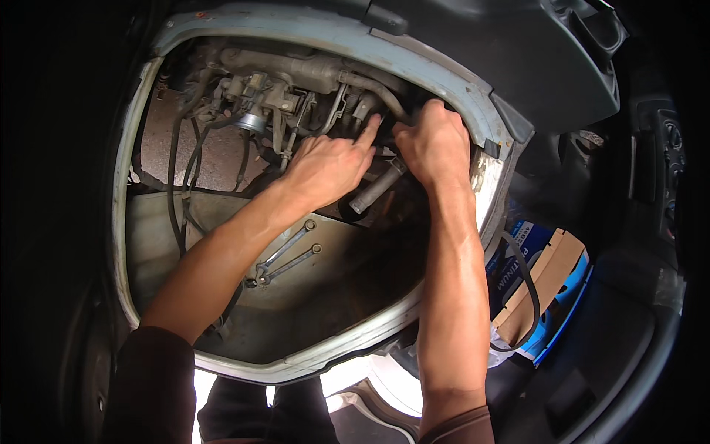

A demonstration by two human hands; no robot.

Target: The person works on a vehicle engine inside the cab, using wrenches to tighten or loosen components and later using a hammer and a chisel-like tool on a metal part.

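Both of my hands reach into an engine bay through an opening with a pale blue-grey rim. My left hand (329,166) has its index finger stretched out towards a bent metal fitting (364,109); its thumb is hidden beneath. To the right, my right hand (436,144) is closed beside the end of a grey hose (379,90), and whatever it grips is out of sight. Between and below the hands, a bare metal tube (377,189) slants down. Two combination wrenches (287,248) lie side by side on the pale panel (277,300) beneath my left forearm.
Dark cables (175,159) hang at the left of the engine (277,92). The opening's metal rim (310,359) curves round the work area. On the right, a blue box with brown cardboard (536,285) sits beside black interior trim (606,348).
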